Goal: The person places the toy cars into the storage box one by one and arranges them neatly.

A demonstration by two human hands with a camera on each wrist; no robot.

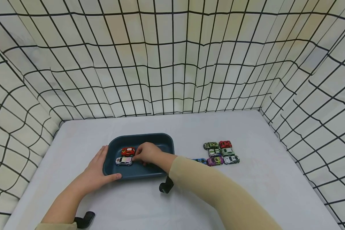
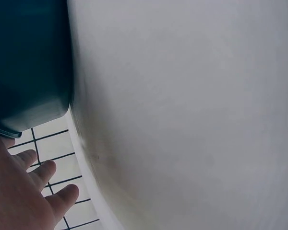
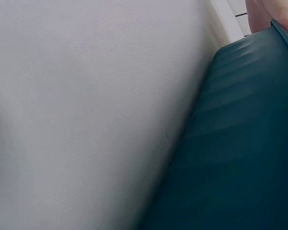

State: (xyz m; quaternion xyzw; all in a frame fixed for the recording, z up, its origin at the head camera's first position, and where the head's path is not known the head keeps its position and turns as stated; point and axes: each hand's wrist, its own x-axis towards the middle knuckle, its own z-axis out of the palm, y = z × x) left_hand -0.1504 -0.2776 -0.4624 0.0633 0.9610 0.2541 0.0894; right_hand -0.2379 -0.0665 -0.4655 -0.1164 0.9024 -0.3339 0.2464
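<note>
A dark blue tray (image 1: 143, 175) stands on the white tabletop. My left hand (image 1: 95, 171) rests against its left end, fingers straight along the outside and thumb on the front rim. In the left wrist view, the fingers (image 2: 62, 201) spread beside the tray's outer wall (image 2: 33, 72). Inside the tray, my right hand (image 1: 149, 153) pinches the right end of a white toy car (image 1: 123, 161) with pink marks. Just behind that car sits a red toy car (image 1: 128, 151). The right wrist view has the tray's side (image 3: 245, 124), with the right hand's fingertips out of sight.
Right of the tray, several toy cars stand close together, among them a red one (image 1: 225, 144), a purple one (image 1: 215, 161) and a white one (image 1: 231, 159). A blue car (image 1: 200, 160) is partly behind my right sleeve (image 1: 207, 182). Black netting (image 1: 172, 67) over white walls surrounds the table (image 1: 264, 179).
</note>
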